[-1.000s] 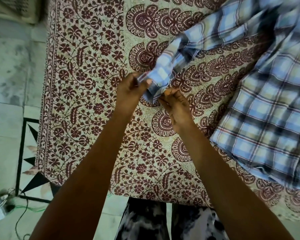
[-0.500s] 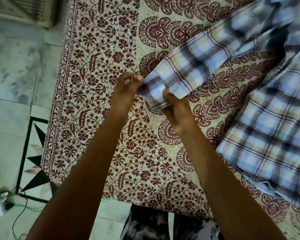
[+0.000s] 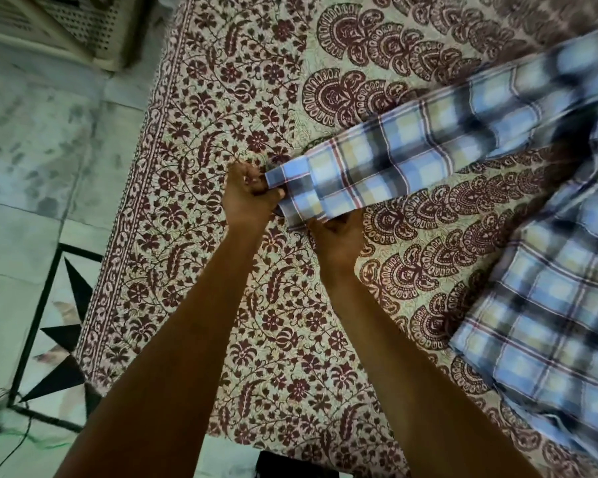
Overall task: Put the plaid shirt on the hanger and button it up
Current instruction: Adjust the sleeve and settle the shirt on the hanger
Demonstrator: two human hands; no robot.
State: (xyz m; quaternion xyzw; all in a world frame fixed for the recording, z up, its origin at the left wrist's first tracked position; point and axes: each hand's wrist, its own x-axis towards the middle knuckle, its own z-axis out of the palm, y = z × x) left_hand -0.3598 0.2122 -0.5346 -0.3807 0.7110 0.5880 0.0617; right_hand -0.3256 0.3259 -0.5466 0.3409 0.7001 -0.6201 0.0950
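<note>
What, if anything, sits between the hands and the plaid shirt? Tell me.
Nothing visible does: the left hand and right hand both grip the cuff end of the plaid shirt sleeve directly. No hanger is in view.

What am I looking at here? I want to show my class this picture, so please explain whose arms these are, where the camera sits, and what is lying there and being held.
No machine here: these are a person's two bare arms. The camera is worn on the person's head and looks forward and down, so the arms reach in from the bottom edge. The surface is a bed sheet printed with maroon flowers; tiled floor shows to the left. A plaid shirt lies on the sheet at the right. Its sleeve stretches toward the hands. The left hand and right hand each pinch the cuff end. No hanger is in view.
</note>
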